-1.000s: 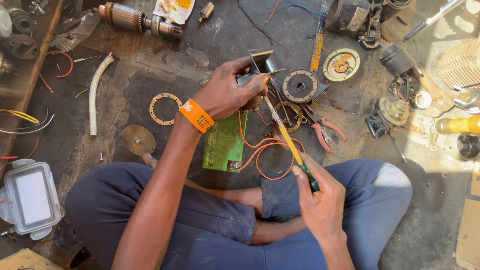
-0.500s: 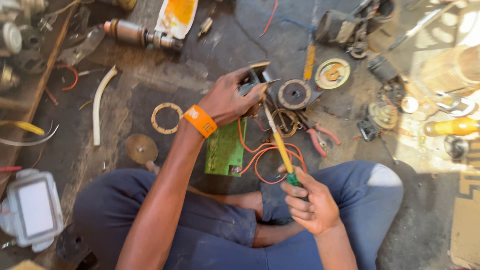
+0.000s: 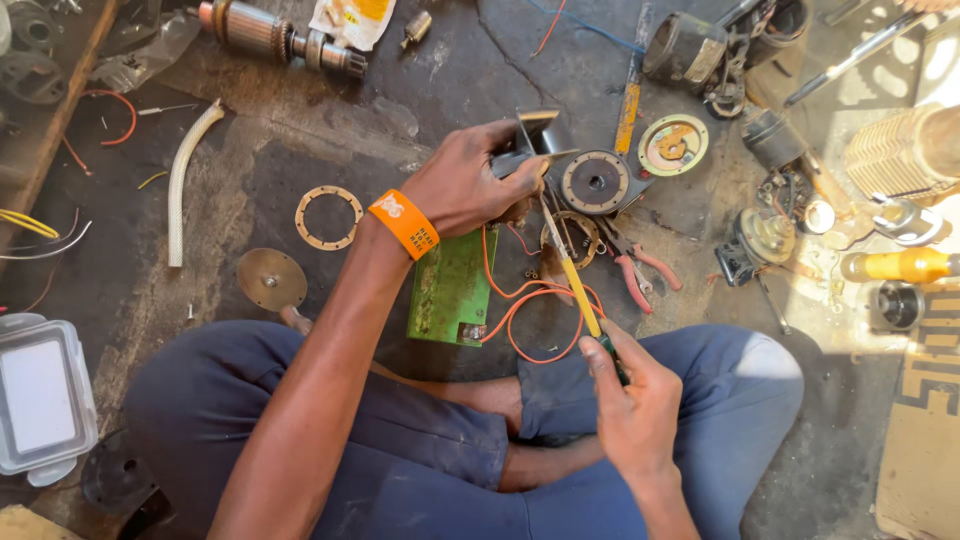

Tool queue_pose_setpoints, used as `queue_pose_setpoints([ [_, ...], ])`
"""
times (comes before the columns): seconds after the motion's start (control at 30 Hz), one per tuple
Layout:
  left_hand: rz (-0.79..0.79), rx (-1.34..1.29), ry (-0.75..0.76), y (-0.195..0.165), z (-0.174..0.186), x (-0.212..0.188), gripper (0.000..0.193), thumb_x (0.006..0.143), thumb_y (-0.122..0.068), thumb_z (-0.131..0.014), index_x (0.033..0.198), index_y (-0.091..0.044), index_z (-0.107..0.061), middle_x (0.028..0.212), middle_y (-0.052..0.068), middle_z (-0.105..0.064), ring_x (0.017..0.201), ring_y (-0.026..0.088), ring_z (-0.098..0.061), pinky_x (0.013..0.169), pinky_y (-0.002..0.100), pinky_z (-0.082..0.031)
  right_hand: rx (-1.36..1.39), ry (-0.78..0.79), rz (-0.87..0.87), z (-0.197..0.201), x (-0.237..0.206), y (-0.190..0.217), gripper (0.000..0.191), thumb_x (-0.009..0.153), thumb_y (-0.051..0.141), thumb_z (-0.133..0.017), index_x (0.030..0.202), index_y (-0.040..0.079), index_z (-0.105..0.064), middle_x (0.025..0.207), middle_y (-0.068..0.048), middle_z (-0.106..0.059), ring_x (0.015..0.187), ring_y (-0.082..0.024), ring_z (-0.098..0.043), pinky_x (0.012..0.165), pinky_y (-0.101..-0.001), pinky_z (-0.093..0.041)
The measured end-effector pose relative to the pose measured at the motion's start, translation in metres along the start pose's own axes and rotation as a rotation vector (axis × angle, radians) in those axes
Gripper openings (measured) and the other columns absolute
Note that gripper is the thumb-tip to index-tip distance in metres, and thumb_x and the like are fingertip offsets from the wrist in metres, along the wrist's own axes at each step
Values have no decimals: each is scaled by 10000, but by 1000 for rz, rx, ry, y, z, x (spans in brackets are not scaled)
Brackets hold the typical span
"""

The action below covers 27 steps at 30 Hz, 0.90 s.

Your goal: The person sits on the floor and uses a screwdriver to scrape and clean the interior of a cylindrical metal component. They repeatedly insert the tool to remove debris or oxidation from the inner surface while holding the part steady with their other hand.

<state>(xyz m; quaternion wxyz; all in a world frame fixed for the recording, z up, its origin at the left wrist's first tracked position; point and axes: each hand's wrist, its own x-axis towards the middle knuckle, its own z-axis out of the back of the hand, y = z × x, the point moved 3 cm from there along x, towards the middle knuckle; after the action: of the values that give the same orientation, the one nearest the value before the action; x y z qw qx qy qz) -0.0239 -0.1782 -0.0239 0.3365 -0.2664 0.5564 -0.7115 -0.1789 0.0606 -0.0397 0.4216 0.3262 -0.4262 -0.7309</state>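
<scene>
Head view: left hand [image 3: 470, 185] grips small metal part [image 3: 530, 150] on floor, right hand [image 3: 625, 390] closed round screwdriver [image 3: 570, 275], tip now up against part vs. 1 s ago; circuit board [image 3: 452, 290] w/ orange wires below.

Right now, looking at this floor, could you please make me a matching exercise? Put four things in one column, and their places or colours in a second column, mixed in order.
Things:
1. wristband
2. screwdriver
3. circuit board
4. white tube

Places or colours:
A. green, on the floor below the left hand
B. orange, on the left forearm
C. curved, lying on the floor far left of both hands
D. yellow shaft, handle in the right hand

Pairs: 1-B, 2-D, 3-A, 4-C
</scene>
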Motion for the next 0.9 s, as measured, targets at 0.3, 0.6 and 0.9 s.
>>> queue_pose_setpoints([
  [0.3,13,29,14,-4,0,3,385,949,-297,-651,1141,35,-668,729,52,-699,605,102,-641,568,311,-562,1031,475,-603,6,14,-41,349,1054,209,-521,1237,-83,-580,732,10,-435,459,-14,-344,337,-169,-224],
  [0.6,-130,85,-54,8,-6,-4,415,924,-266,-665,1223,22,-646,873,135,-681,737,207,-631,667,378,-546,1637,620,-842,-29,-17,-39,371,1086,316,-449,1257,-8,-507,741,25,-418,471,-28,-302,339,-184,-224],
  [0.9,-15,197,-96,-9,-29,-62,449,947,-354,-638,1217,3,-671,923,184,-704,835,291,-721,783,395,-546,1291,345,-554,50,-49,-49,379,1060,290,-460,1248,-34,-522,754,20,-414,507,-43,-345,381,-205,-268],
])
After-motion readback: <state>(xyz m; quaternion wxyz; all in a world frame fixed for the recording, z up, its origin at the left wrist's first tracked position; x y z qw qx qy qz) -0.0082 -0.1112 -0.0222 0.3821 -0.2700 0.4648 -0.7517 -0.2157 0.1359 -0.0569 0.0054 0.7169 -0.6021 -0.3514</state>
